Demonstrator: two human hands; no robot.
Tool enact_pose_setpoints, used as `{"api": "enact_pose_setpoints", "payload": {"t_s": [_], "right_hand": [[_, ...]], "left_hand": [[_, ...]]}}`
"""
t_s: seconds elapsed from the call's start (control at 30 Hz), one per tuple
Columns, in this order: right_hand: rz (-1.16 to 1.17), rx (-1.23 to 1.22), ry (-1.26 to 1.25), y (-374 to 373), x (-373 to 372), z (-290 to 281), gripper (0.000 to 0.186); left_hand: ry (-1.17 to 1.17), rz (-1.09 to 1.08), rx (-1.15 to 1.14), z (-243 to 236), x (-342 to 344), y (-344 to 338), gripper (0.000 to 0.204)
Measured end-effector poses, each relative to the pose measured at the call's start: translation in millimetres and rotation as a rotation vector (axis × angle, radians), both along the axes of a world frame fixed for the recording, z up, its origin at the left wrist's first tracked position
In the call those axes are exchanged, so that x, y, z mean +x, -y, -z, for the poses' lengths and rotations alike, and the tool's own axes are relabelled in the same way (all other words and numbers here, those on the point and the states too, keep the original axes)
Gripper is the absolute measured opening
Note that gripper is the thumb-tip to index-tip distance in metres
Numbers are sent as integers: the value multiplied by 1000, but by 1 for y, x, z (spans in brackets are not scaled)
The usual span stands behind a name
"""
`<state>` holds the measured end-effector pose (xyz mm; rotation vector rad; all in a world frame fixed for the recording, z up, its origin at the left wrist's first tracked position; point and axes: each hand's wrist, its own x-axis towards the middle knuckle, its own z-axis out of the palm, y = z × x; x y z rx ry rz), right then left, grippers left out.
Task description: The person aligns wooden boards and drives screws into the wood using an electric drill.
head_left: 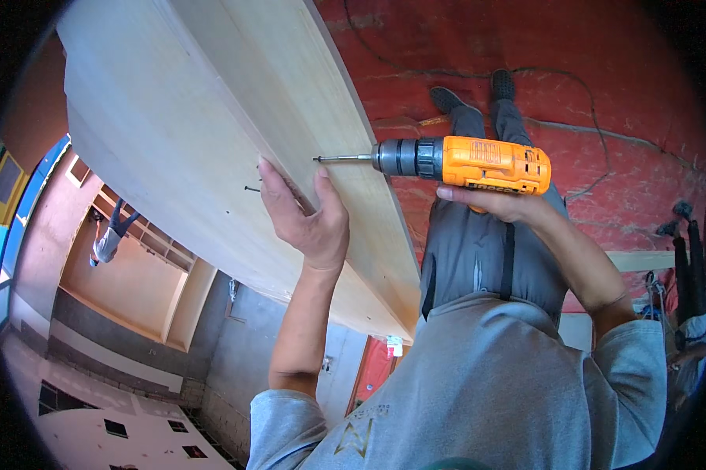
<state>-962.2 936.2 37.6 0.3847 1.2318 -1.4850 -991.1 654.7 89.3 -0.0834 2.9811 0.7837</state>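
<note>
In my right hand is an orange and black cordless drill, held level with its bit pointing left. A dark screw appears to sit at the end of the bit, by the face of a pale wooden panel. Close to that tip, my left hand straddles a raised edge of the panel, with the thumb apart from the fingers. A loose screw sticks out from between or beside those fingers. The fingers' undersides are hidden.
A dark cable winds over the red floor near my shoes. Away to the left, another person is by a wooden frame. Part of another person shows at the far right.
</note>
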Motion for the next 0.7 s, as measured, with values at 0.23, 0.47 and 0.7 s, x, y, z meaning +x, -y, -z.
{"api": "enact_pose_setpoints", "payload": {"t_s": [0.23, 0.47, 0.7], "right_hand": [[21, -16, -9, 5, 3, 4, 54], [1, -13, 10, 8, 5, 2, 52], [211, 6, -1001, 8, 15, 22, 46]], "left_hand": [[1, 2, 8, 0, -1, -1, 77], [2, 29, -32, 0, -2, -2, 76], [-6, 47, -39, -2, -2, 0, 77]]}}
